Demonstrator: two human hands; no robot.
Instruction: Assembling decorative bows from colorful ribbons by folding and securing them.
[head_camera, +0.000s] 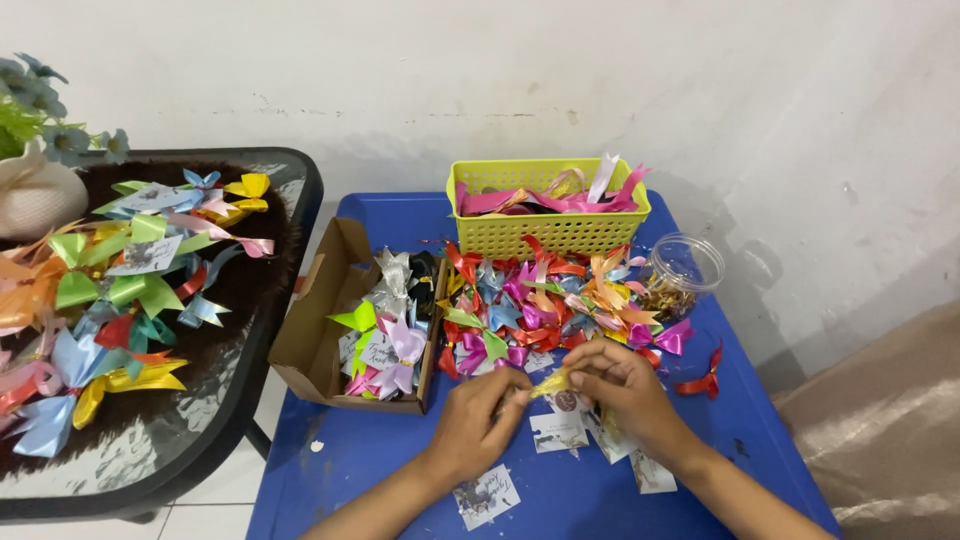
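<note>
1. The left hand (478, 410) and the right hand (625, 385) met over the blue plastic counter (380, 470), fingers pinched shut on either end of a small yellow ribbon piece (553, 382) held between them, just above the counter's surface.
2. Directly beneath and around the hands lay small white printed paper tags (558, 432), a few scattered flat on the counter, one nearer the front edge.
3. Just beyond the hands sat a loose heap of multicoloured satin ribbon bows (545, 295), apparently without tags, so much work seemed left.
4. Left of the heap, an open brown cardboard box (315, 335) held bows that already carried tags, which I judged finished.
5. Behind the heap stood a yellow perforated plastic basket (545, 232) with pink and white ribbon strips, and to its right a clear plastic jar (682, 275) lying tilted, its contents too small to tell.
6. Farther left, a dark glass-topped side table (285, 215) carried many larger tagged bows beside a pale vase of bluish flowers (40, 190).
</note>
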